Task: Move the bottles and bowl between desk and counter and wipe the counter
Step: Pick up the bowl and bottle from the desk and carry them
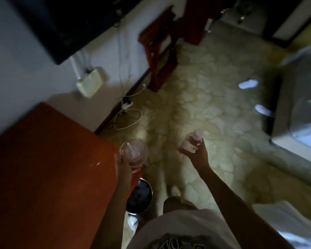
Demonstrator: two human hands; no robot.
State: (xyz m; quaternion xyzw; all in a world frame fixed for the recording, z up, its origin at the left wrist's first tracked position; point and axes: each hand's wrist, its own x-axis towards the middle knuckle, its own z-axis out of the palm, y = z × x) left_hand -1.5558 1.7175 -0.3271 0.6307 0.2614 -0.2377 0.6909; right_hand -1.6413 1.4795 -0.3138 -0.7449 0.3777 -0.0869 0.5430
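My left hand (121,163) grips a clear glass bowl (134,151) just past the right edge of the reddish-brown desk (43,168); something pale lies inside the bowl, too blurred to name. My right hand (196,152) is closed around a small clear bottle (191,141) with a pale cap, held over the floor to the right of the bowl. Both arms reach forward from the bottom of the view. The whole picture is dim and motion-blurred.
A round bin (139,196) stands on the floor by the desk's corner. Cables and a power strip (127,106) lie along the wall. A red wooden chair (160,49) stands further ahead. A bed edge (294,123) runs along the right, with slippers (248,84) beside it.
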